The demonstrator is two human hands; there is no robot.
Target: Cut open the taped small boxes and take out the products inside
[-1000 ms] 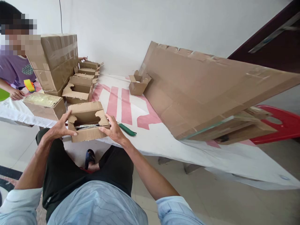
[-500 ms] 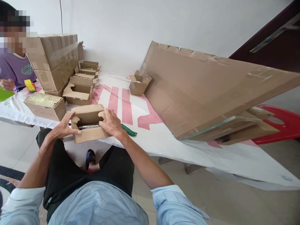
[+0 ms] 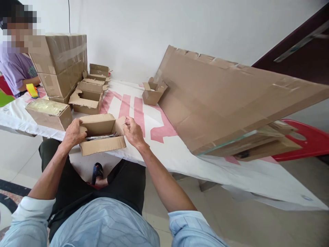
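Left grip (image 3: 73, 134), right grip (image 3: 134, 132), box (image 3: 103, 145) between

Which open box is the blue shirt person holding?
The nearest open box, between the left hand and right hand, which grip its ends; the other open boxes sit farther back, away from both hands.

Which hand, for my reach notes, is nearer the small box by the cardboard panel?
Right. The right hand is in front and left of the small box, holding a carton flap; the left hand is farther left.

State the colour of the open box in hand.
The open box is light brown; head view.
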